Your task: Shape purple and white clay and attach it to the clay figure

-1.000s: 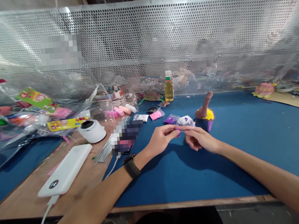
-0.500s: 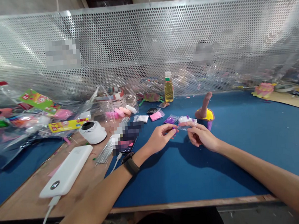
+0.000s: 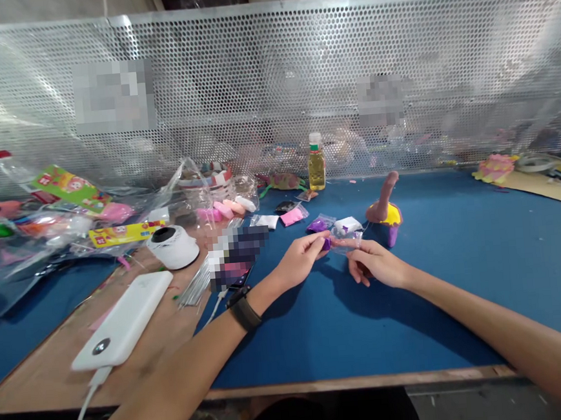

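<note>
Pinched in the fingertips of my left hand is a small lump of purple modelling clay. My right hand is closed at a clear plastic bag, its index finger stretched toward the purple lump and seemingly inside or behind the film. Just beyond my hands lie a purple clay packet and a white clay packet with a purple mark. A clay figure with a brown upright part, a yellow middle and a purple base stands past my right hand.
A phone, thin wires, a white power bank and a white round device lie to the left. Behind are a pink packet, a bottle of yellow liquid and a perforated metal screen. Bagged clay clutters the far left.
My right index finger has moved left and straightened toward my left fingertips, taking the clear bag with it. The white packet behind shows more plainly now.
</note>
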Action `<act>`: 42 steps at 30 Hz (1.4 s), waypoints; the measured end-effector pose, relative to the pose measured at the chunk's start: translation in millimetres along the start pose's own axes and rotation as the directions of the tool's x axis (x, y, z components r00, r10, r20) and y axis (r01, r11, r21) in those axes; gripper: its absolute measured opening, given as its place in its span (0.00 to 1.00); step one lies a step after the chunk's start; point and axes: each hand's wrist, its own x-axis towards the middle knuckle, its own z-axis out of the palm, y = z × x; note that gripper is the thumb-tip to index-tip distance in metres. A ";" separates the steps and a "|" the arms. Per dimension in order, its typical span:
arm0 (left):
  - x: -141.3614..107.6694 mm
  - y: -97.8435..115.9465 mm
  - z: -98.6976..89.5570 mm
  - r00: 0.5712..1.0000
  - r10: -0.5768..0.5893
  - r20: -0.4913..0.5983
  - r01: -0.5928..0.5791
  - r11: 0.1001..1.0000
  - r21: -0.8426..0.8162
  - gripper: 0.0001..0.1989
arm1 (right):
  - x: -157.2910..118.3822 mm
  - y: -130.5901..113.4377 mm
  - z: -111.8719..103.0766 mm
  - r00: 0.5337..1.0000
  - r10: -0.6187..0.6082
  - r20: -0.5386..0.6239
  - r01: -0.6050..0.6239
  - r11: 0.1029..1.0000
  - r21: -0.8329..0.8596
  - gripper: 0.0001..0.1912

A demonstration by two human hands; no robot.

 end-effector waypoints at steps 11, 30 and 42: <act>-9.3 9.0 3.4 0.994 0.071 0.079 -0.088 0.965 0.246 0.22 | -4.4 -0.4 3.4 0.995 -0.034 0.099 0.041 0.997 -0.066 0.31; -3.1 13.0 2.5 0.981 0.089 -0.174 -0.056 0.981 0.186 0.17 | 0.9 -10.3 1.6 0.996 0.022 -0.092 -0.005 0.983 0.184 0.36; -1.4 8.8 6.1 0.983 0.140 -0.115 -0.138 0.990 0.028 0.12 | 1.4 -8.7 1.2 0.996 0.035 -0.079 -0.022 0.987 0.156 0.35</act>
